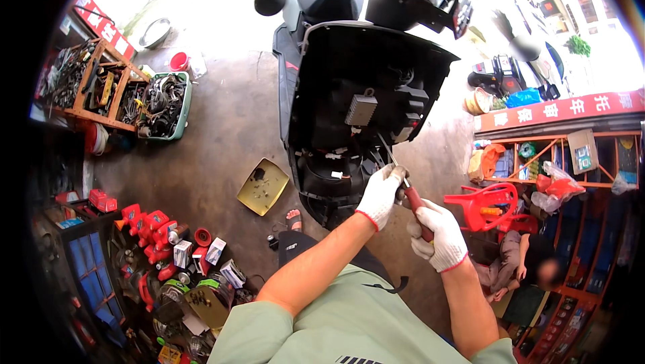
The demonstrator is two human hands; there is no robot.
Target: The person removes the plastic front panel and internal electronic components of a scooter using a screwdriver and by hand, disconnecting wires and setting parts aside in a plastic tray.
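A scooter's black body shell stands open in front of me, with wiring and parts inside it. My right hand, in a white glove with a red cuff, is wrapped round the red handle of a screwdriver. Its metal shaft points up and away into the lower part of the opening; the tip is hard to make out. My left hand, gloved alike, is closed about the shaft just ahead of the handle. Beyond the hands are a silver finned box and a white connector.
A yellow tray with small parts lies on the floor to the left. Farther left are a green bin, a wooden tool rack and red bottles. At right are a red plastic chair, a seated person and shelves.
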